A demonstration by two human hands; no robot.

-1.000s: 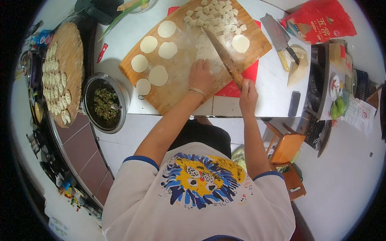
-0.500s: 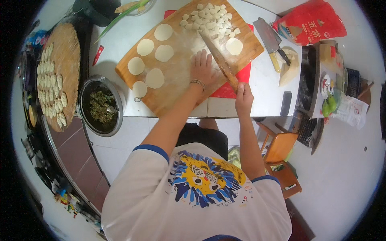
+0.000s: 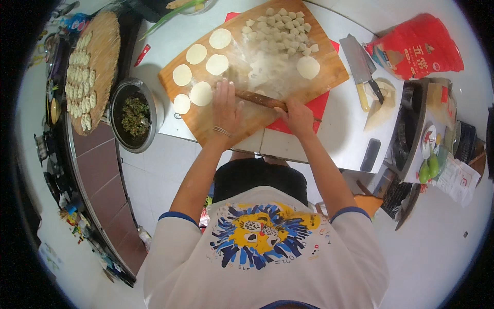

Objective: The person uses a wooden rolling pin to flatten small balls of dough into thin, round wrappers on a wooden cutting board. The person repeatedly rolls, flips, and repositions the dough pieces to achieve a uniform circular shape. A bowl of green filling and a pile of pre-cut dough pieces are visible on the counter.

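Over board edge (image 3: 316, 90) | right hand (image 3: 299, 116) grips rolling pin (image 3: 261, 99) | floured room (image 3: 261, 74) beyond

I see the rolling pin (image 3: 260, 99) mid-frame on my feed as mottled dark brown, the cutting board (image 3: 329, 67) as honey-toned with whitish flour smears (image 3: 257, 67). Dough wrappers (image 3: 217, 65) left of centre look creamy, dough pieces (image 3: 280, 24) at the top greyish-cream. Brown-flecked dark green filling (image 3: 135, 116) shows at left. Upper right, I get a red bag (image 3: 419, 46); at the bottom, a yellow-and-blue lion print (image 3: 260, 234) on an off-white T-shirt (image 3: 314, 278).
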